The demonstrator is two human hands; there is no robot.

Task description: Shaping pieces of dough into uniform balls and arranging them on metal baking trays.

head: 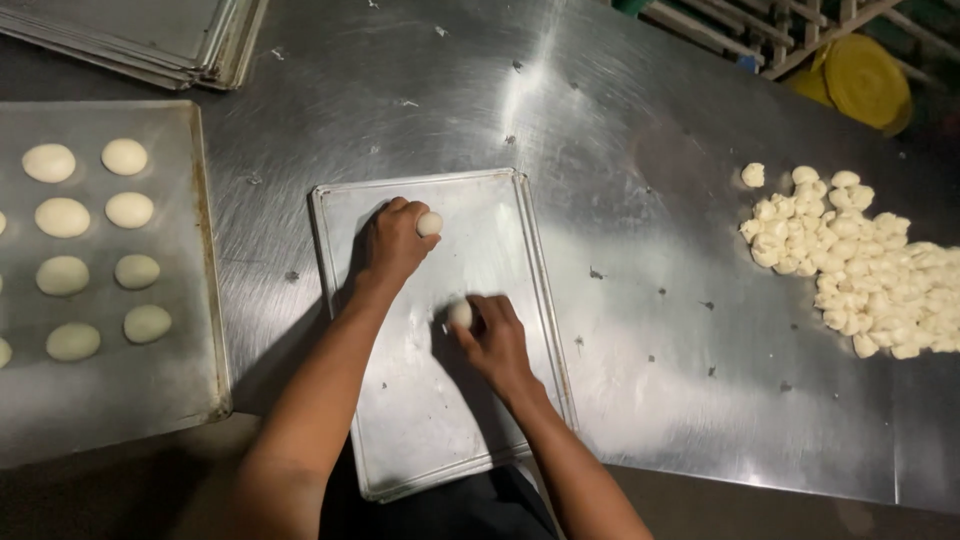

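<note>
Right hand [497,340] cups dough ball [460,314]; left hand [393,243] cups another [429,224].

- Two bare forearms enter from the lower edge of the view, uncovered from the elbow down, with no sleeve showing on either
- The left hand [395,243] wears no glove, ring, watch or band that can be seen
- The right hand [497,345] is likewise ungloved, its wrist plain and unadorned
- The fingers of both hands are short-nailed as far as can be told; finer detail is too small to make out
- Between the two arms, at the bottom edge, lies a dark, near-black cloth garment [470,510] on the torso, plain, with no visible pattern, seam or button
</note>
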